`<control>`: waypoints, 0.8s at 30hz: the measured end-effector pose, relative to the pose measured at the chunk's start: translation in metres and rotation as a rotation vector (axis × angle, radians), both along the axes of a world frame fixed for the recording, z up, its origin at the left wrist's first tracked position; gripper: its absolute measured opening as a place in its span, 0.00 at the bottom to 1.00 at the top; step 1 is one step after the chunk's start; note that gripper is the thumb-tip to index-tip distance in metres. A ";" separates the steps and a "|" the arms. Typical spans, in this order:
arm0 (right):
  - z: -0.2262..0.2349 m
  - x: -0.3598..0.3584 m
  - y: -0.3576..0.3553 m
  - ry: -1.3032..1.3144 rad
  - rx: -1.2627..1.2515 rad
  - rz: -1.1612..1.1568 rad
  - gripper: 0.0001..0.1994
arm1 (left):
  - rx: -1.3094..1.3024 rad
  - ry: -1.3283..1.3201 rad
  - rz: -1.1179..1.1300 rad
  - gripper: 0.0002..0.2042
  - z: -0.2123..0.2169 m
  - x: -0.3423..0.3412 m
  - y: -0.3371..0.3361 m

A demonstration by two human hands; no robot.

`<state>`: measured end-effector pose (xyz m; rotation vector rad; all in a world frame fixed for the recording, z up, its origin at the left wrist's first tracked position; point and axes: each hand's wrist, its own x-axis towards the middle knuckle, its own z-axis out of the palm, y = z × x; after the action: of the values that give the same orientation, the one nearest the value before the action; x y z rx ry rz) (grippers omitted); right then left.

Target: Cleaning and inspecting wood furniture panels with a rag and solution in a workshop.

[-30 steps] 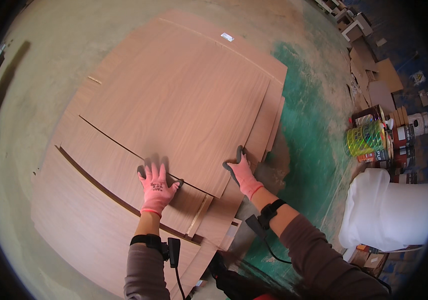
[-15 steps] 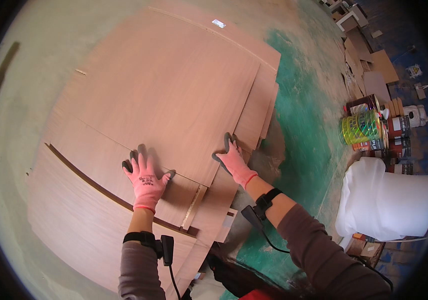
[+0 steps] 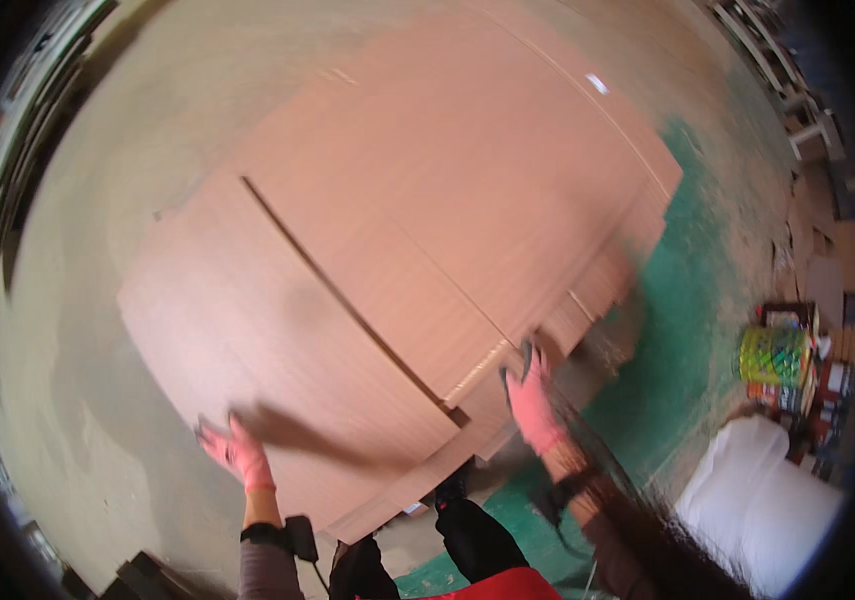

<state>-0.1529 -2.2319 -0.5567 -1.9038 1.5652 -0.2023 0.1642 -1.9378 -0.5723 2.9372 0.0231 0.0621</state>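
Note:
Flat wood-grain panels lie in a low stack before me. My left hand (image 3: 238,455), in a pink glove with dark fingertips, is at the left edge of the near panel (image 3: 298,350). Its fingers are spread, and a dark shadow falls on the panel beside it. My right hand (image 3: 533,400), gloved alike, is by the near right corner of the middle panel (image 3: 428,290), thumb and fingers apart. Blur hides whether its fingertips touch the edge. A dark gap runs between the near and middle panels. Neither hand holds anything visible.
A large far panel (image 3: 488,170) bears a small white label (image 3: 598,83). To the right stand a white foam roll (image 3: 763,500), a yellow-green can (image 3: 774,355) and several other cans. Cardboard pieces (image 3: 823,280) lie beyond. Long stacked strips (image 3: 33,130) line the far left.
My left hand has left the seam between the panels and moved to the near panel's left edge. My right hand has come nearer along the right edge. The head view has shifted.

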 end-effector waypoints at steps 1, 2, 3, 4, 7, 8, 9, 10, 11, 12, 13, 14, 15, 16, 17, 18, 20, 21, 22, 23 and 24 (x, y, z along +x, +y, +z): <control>0.004 0.010 0.036 0.032 0.153 -0.081 0.31 | 0.056 0.054 0.215 0.30 -0.013 0.001 0.070; -0.005 -0.003 0.061 -0.030 0.182 -0.060 0.30 | -0.031 0.156 0.293 0.30 -0.026 -0.009 0.115; -0.023 -0.014 0.091 -0.075 0.334 -0.241 0.27 | -0.115 0.258 0.365 0.29 -0.038 -0.019 0.149; -0.033 -0.012 0.111 -0.312 0.560 -0.483 0.22 | -0.494 0.415 0.409 0.28 -0.042 -0.026 0.176; -0.043 -0.001 0.148 -0.615 1.292 -0.810 0.18 | -0.920 0.528 0.470 0.21 -0.051 -0.034 0.202; -0.035 0.009 0.151 -0.546 1.222 -0.793 0.17 | -0.894 0.516 0.468 0.20 -0.049 -0.038 0.195; -0.037 0.002 0.144 -0.536 1.197 -0.793 0.17 | -0.885 0.520 0.458 0.18 -0.047 -0.043 0.175; -0.043 -0.002 0.138 -0.518 1.114 -0.770 0.14 | -0.899 0.531 0.462 0.18 -0.043 -0.044 0.160; -0.044 -0.001 0.137 -0.501 1.044 -0.743 0.11 | -0.951 0.566 0.488 0.17 -0.038 -0.043 0.155; -0.045 0.002 0.136 -0.409 0.971 -0.780 0.09 | -1.003 0.603 0.513 0.16 -0.034 -0.043 0.152; -0.043 0.010 0.139 -0.412 0.984 -0.765 0.09 | -1.004 0.584 0.519 0.16 -0.032 -0.040 0.162; -0.040 0.016 0.143 -0.440 1.025 -0.759 0.09 | -1.049 0.577 0.557 0.16 -0.031 -0.037 0.171; -0.039 0.023 0.147 -0.467 1.066 -0.755 0.08 | -1.095 0.572 0.595 0.16 -0.029 -0.035 0.182; -0.032 0.033 0.146 -0.440 1.022 -0.780 0.07 | -1.098 0.576 0.601 0.16 -0.028 -0.036 0.181; -0.029 0.036 0.139 -0.435 1.006 -0.782 0.07 | -1.103 0.657 0.615 0.17 -0.025 -0.039 0.171; -0.025 0.037 0.131 -0.415 0.928 -0.728 0.13 | -1.106 0.740 0.628 0.18 -0.023 -0.042 0.162; -0.026 0.034 0.128 -0.512 0.938 -0.679 0.18 | -1.106 0.716 0.616 0.18 -0.028 -0.042 0.167; -0.030 0.031 0.128 -0.509 0.938 -0.682 0.18 | -1.103 0.688 0.602 0.18 -0.033 -0.042 0.170; -0.032 0.055 0.145 -0.499 1.041 -0.642 0.14 | -0.951 0.514 0.582 0.16 -0.043 -0.027 0.212; -0.035 0.039 0.134 -0.455 1.051 -0.652 0.10 | -0.951 0.560 0.583 0.16 -0.045 -0.039 0.191; -0.041 0.027 0.125 -0.470 1.014 -0.699 0.11 | -0.947 0.524 0.431 0.15 -0.049 -0.049 0.166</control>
<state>-0.1255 -2.1070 -0.5976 -0.4649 1.4965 -0.0992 0.1153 -1.7717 -0.6209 1.8879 0.5830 -0.5055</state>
